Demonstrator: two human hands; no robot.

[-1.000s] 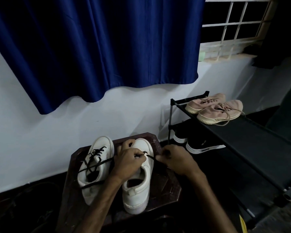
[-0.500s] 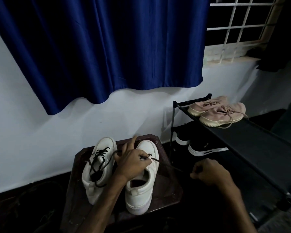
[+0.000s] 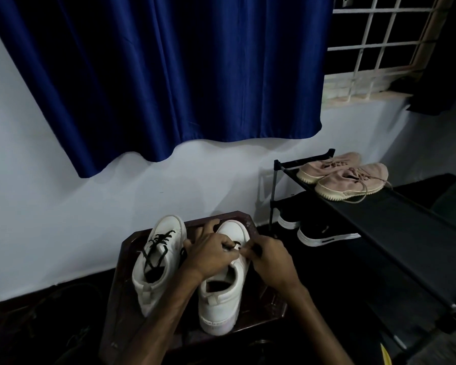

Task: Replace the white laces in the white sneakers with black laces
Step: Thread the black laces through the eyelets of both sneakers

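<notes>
Sneaker 2 of 2: black lace barely started.
Laced sneaker [image 3: 158, 262], on the left of the stool [image 3: 121, 285], has its black lace [image 3: 157, 246] criss-crossed thru most eyelets w/ ends loose, not tied. Second sneaker [image 3: 221, 293] sits just beside it, toe to the wall; only a bit of the second lace [image 3: 236, 243] shows near the front eyelets. My left hand [image 3: 211, 255] grips its upper, fingers curled; my right hand [image 3: 270, 259] pinches the lace end. Approx. halfway, I'd say; no white laces in view.

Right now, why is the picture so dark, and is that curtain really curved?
Head view: dim light, floor nearly black, only wall and white sneakers bright; wide lens bows curtain and window grille; left hand and right hand at the black lace slightly soft.
</notes>
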